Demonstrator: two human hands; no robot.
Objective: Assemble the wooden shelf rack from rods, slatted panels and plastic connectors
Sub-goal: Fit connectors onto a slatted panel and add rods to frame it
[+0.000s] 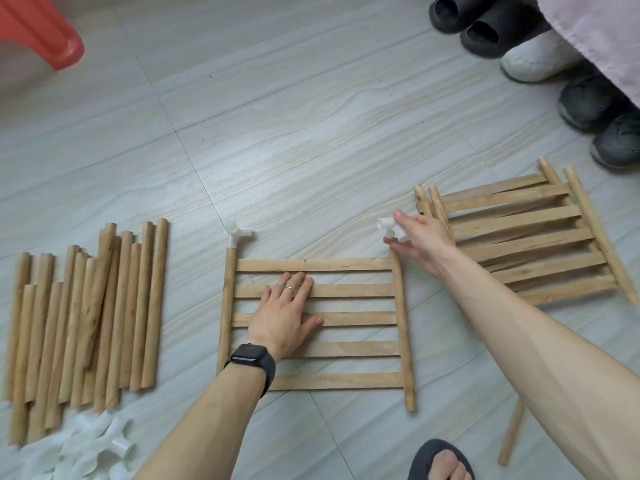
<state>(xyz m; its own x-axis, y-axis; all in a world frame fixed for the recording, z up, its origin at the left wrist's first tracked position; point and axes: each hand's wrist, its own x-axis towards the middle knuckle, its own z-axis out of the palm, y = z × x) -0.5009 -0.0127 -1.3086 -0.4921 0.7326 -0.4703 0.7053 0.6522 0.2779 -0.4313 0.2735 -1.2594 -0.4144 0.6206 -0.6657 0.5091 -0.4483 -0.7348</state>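
Note:
A slatted wooden panel (360,348) lies flat on the floor in the middle. A white plastic connector (238,235) sits on the far end of its left side rod. My left hand (285,313) presses flat on the slats, fingers straight. My right hand (417,237) pinches a second white connector (389,228) just above the far end of the panel's right side rod (401,317). Whether connector and rod touch is unclear.
Several loose wooden rods (86,317) lie at the left, with a pile of white connectors (100,452) below them. Two stacked slatted panels (526,237) lie at the right. One rod (512,434) lies near my sandalled foot (440,462). Shoes (536,57) line the far right; a red stool leg (45,32) stands far left.

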